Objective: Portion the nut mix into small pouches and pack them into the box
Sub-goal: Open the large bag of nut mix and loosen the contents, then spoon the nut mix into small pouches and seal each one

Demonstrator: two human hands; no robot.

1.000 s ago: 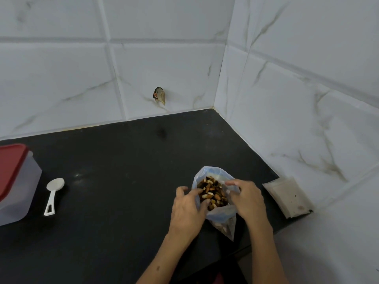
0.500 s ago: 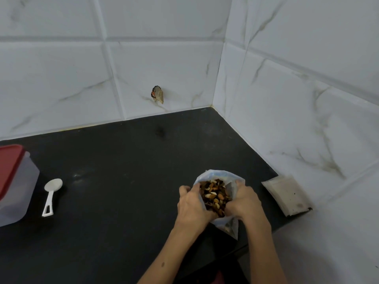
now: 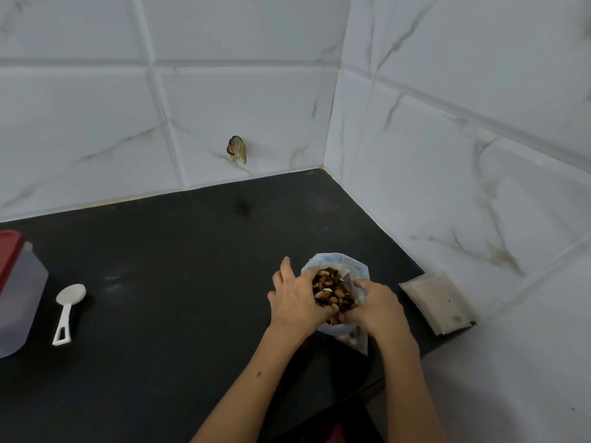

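A clear plastic bag point(image 3: 339, 262) full of mixed nuts point(image 3: 332, 290) stands on the black counter point(image 3: 179, 263) near its right end. My left hand point(image 3: 295, 298) grips the bag's left rim and my right hand point(image 3: 375, 306) grips its right rim, holding the mouth apart. A white measuring spoon point(image 3: 67, 311) lies on the counter at the left. At the far left edge stands a translucent plastic box with a red lid point(image 3: 16, 292), closed. A flat stack of small whitish pouches point(image 3: 436, 302) lies at the counter's right end against the wall.
White marble-look tiled walls point(image 3: 447, 155) meet in a corner behind the counter. A small brownish scrap point(image 3: 237, 149) sticks to the back wall. The counter's front edge drops off just below my right wrist.
Both hands have slid down the bag's sides and drawn closer at its near rim. The bag's mouth stands a little more upright and open.
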